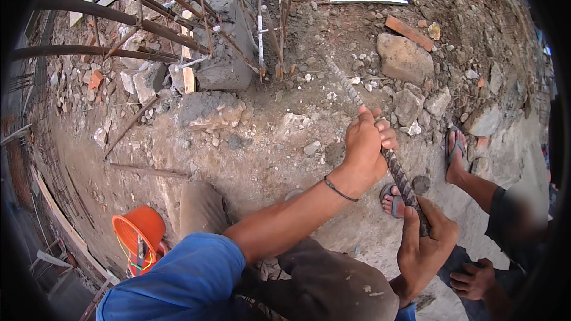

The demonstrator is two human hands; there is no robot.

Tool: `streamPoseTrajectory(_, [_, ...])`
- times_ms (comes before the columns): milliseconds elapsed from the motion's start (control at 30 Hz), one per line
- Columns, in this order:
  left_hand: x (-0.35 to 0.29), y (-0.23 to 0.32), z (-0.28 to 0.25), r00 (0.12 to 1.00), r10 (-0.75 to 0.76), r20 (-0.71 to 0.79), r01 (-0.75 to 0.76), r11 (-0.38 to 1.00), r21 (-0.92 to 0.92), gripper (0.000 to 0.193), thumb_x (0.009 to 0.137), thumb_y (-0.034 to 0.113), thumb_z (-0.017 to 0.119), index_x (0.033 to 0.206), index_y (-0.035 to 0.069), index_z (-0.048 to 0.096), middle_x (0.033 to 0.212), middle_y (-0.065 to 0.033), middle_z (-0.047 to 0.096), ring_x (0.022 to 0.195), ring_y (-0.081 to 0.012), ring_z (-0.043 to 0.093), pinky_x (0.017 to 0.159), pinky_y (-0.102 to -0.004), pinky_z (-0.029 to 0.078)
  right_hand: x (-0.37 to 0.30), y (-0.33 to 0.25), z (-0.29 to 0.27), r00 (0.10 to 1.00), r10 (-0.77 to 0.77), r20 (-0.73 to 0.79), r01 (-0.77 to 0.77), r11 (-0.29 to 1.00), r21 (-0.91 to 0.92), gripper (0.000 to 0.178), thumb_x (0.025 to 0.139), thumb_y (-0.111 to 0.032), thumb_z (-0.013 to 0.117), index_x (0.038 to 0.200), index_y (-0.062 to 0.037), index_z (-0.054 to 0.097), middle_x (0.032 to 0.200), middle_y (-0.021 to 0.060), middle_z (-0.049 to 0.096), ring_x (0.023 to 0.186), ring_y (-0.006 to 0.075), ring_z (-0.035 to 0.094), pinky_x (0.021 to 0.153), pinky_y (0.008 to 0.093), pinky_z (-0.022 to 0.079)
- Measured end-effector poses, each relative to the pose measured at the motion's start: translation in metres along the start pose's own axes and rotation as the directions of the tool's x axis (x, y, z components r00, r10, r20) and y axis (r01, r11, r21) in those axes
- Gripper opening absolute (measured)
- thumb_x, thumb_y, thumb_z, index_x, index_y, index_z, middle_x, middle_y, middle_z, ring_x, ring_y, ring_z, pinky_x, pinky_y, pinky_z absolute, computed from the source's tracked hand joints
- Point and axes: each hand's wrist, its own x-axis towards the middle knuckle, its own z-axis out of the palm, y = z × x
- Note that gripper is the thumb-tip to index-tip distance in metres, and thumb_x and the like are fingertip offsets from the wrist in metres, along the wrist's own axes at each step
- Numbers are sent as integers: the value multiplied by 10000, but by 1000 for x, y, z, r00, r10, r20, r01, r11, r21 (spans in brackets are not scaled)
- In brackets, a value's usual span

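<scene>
A ribbed steel bar (pixel 399 172) runs slantwise from the rubble ahead down to my right. My left hand (pixel 367 145), with a dark band at the wrist, is closed around its middle. Lower down, my right hand (pixel 429 246) grips the near end, thumb laid along the bar. The far end of the bar reaches the dirt among small stones; whether it touches the ground I cannot tell. Just beside the bar, between my hands, is a small round dark piece (pixel 421 185). A sandalled foot (pixel 394 203) shows close under the bar.
Another person's foot (pixel 455 148) and hand (pixel 474 279) are at the right. Long rusty reinforcing bars (pixel 113 15) jut across the upper left by a grey concrete block (pixel 223 65). Upright bars (pixel 262 30) stand beside it. Rocks (pixel 405 58) and an orange bucket (pixel 143 224) lie around.
</scene>
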Motion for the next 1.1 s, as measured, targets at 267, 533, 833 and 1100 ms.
streamPoseTrajectory(267, [121,83,-16,994,62,-94,-65,997,-30,265,1090,245,360,1022,38,511,636,13,406,474,-90,326,403,-236,305,94,0,97,996,-68,-59,63,995,-82,219,874,-124,665,757,62,666,560,196,595,492,382,604,533,457,461])
streamPoseTrajectory(533, [89,35,-79,978,186,-96,-133,905,404,294,1108,346,410,1171,67,480,705,4,384,512,-89,321,436,-263,291,-15,57,121,974,207,-86,-175,942,288,181,884,-94,724,929,81,704,622,151,624,563,177,594,539,341,431])
streamPoseTrajectory(833, [123,78,-70,998,-39,-40,39,999,-4,362,1106,377,396,1017,48,518,687,6,412,506,-89,344,432,-258,307,72,6,133,999,3,35,-1,998,-63,176,882,-88,655,785,58,644,687,273,642,595,442,650,567,490,493])
streamPoseTrajectory(1100, [193,120,-127,788,612,-57,-60,168,984,310,1102,315,430,1123,29,548,697,-11,467,514,-104,394,418,-283,320,2,50,251,645,482,593,-520,-291,803,200,983,-135,643,865,26,649,624,19,563,501,133,502,521,335,469])
